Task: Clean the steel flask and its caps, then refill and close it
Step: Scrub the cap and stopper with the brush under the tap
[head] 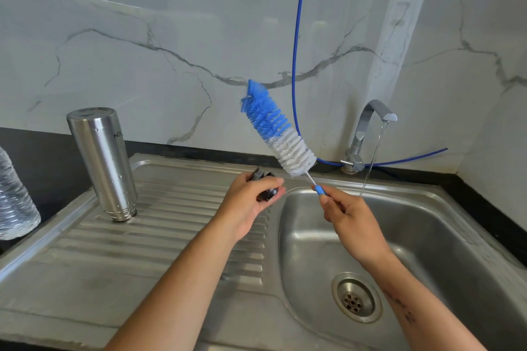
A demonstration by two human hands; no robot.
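A small black cap (263,185) is gripped by curled left hand (251,202) fingers; the blue-and-white bottle brush (278,129) handle is pinched by the right hand (346,215). The steel cylindrical flask (102,162) is parked upside down, far left on the drainboard (142,251).

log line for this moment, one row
left hand grips black cap | right hand holds bottle brush | tap running

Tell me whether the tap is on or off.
On: a thin stream of water falls from the tap spout into the sink basin.
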